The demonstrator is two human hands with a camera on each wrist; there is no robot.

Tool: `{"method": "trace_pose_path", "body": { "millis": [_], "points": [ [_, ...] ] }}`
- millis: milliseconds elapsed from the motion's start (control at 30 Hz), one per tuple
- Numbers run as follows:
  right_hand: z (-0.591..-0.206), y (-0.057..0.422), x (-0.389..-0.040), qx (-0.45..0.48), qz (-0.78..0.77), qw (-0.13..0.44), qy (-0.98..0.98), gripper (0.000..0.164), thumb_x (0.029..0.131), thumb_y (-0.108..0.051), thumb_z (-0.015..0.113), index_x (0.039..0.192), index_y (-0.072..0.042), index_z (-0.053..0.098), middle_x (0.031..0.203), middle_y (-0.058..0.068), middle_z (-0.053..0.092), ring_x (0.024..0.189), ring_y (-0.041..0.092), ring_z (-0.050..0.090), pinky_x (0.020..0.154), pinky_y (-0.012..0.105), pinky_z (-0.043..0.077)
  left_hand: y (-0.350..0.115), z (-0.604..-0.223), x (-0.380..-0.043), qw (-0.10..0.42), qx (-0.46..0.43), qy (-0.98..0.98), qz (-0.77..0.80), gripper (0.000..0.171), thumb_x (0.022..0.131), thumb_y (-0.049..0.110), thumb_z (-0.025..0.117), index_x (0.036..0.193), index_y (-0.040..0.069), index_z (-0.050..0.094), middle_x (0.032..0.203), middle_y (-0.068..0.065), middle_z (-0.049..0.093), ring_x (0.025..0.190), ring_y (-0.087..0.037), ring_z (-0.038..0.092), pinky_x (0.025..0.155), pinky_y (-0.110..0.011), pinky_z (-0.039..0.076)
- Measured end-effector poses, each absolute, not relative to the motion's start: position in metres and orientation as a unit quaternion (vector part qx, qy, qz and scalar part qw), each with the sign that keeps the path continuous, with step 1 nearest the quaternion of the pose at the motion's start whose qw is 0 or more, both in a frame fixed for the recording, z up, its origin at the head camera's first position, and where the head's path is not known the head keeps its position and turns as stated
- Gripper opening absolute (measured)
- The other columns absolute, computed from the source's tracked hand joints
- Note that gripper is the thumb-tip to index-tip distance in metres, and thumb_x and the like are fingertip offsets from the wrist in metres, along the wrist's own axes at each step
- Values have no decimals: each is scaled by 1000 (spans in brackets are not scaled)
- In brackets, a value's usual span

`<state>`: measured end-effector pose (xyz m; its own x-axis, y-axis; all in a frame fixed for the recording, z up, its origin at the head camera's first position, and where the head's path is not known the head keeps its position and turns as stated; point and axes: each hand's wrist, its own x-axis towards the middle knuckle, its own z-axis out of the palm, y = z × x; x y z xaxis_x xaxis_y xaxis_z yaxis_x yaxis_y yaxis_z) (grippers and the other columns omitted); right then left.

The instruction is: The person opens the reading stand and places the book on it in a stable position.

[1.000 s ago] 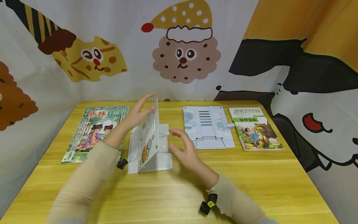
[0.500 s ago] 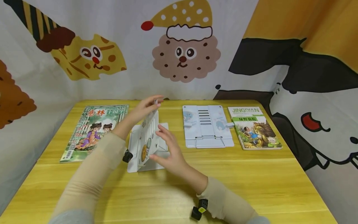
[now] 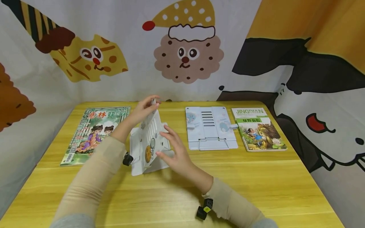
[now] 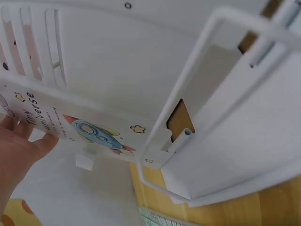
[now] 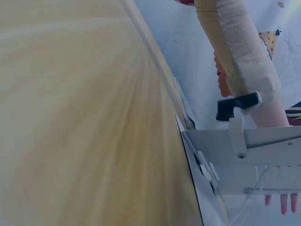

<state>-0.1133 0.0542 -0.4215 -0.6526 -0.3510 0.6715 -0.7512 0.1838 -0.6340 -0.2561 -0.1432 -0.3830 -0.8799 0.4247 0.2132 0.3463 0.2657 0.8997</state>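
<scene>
A white folding book stand [image 3: 155, 136], its slotted panel raised above its base, stands left of centre in the head view. My left hand [image 3: 145, 109] grips the panel's far upper edge, thumb on one face and fingertips over the other. In the left wrist view, that hand [image 4: 19, 150] holds the panel beside a rocket print, with a wire bracket [image 4: 174, 99] near the camera. My right hand [image 3: 179, 155] is spread at the panel's near right side, with its fingertips and thumb right at the panel. The right wrist view has the stand [image 5: 263, 160] sideways; the right hand is out of view.
A second book stand [image 3: 212, 126] lies folded flat right of the first. Beyond it is a paperback [image 3: 259, 129]. A green magazine [image 3: 94, 133] lies on the left, near my left forearm. All rest on the wooden table [image 3: 159, 202], with a printed curtain [image 3: 137, 91] behind.
My right hand has moved left, up to the stand's panel. The left hand's fingers have come over the panel's upper edge. The stand has turned slightly, showing more of the printed face.
</scene>
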Motion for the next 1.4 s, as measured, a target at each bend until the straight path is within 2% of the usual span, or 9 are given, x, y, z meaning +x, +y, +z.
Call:
{"method": "trace_pose_path", "body": {
  "millis": [300, 500, 600, 767, 967, 1067, 1167, 1267, 1400],
  "points": [
    [-415, 70, -131, 338, 491, 166, -786, 59, 84, -12, 73, 138, -11, 48, 144, 9, 42, 132, 24, 38, 106, 49, 32, -164, -382, -257, 14, 167, 817, 552, 47, 99, 28, 54, 143, 15, 43, 130, -17, 53, 107, -27, 51, 85, -36, 43],
    [-410, 82, -149, 316, 469, 173, -806, 55, 85, -13, 73, 135, -12, 52, 132, 6, 55, 119, 19, 50, 103, 43, 36, -179, -384, -258, 9, 121, 827, 549, 53, 96, 32, 59, 144, 21, 41, 142, -15, 42, 121, -32, 44, 97, -49, 37],
    [-406, 88, -159, 305, 457, 171, -818, 54, 85, -13, 73, 135, -12, 53, 124, 4, 59, 110, 17, 53, 99, 42, 39, -186, -384, -257, 3, 110, 836, 538, 56, 93, 34, 62, 144, 25, 40, 143, -13, 41, 121, -34, 44, 94, -53, 39],
    [-401, 97, -182, 295, 440, 178, -829, 54, 84, -7, 73, 135, -11, 54, 114, 6, 62, 100, 22, 56, 91, 41, 45, -197, -385, -253, -13, 112, 844, 524, 61, 93, 30, 64, 147, 25, 37, 135, -15, 47, 109, -35, 53, 82, -49, 46],
    [-396, 107, -212, 282, 426, 185, -839, 53, 84, -1, 72, 133, -6, 56, 110, 11, 64, 95, 29, 59, 88, 38, 46, -201, -388, -251, -29, 101, 849, 518, 64, 92, 27, 66, 148, 23, 35, 144, -15, 40, 110, -36, 54, 80, -47, 49],
    [-394, 111, -225, 271, 422, 179, -847, 52, 84, 1, 71, 133, -6, 56, 106, 12, 65, 93, 27, 60, 86, 37, 46, -200, -390, -250, -42, 93, 852, 514, 64, 91, 26, 66, 148, 24, 35, 134, -16, 48, 97, -32, 59, 74, -42, 51],
    [-392, 113, -235, 258, 425, 166, -852, 51, 86, 1, 69, 134, -8, 55, 97, 11, 64, 89, 24, 59, 71, 35, 48, -199, -392, -249, -52, 86, 853, 512, 64, 91, 26, 66, 148, 26, 35, 127, -16, 51, 91, -28, 58, 69, -37, 50],
    [-393, 114, -244, 245, 431, 152, -855, 51, 88, 0, 67, 136, -13, 54, 91, 10, 62, 88, 22, 58, 60, 32, 43, -197, -393, -248, -59, 79, 852, 514, 64, 91, 26, 67, 147, 26, 36, 122, -18, 53, 86, -27, 58, 65, -34, 51],
    [-394, 113, -254, 228, 436, 133, -860, 53, 90, -3, 65, 139, -19, 52, 92, 8, 60, 90, 20, 58, 65, 31, 44, -196, -393, -248, -71, 67, 850, 518, 64, 91, 24, 67, 147, 26, 37, 111, -20, 56, 79, -25, 60, 61, -31, 52]
  ]
}}
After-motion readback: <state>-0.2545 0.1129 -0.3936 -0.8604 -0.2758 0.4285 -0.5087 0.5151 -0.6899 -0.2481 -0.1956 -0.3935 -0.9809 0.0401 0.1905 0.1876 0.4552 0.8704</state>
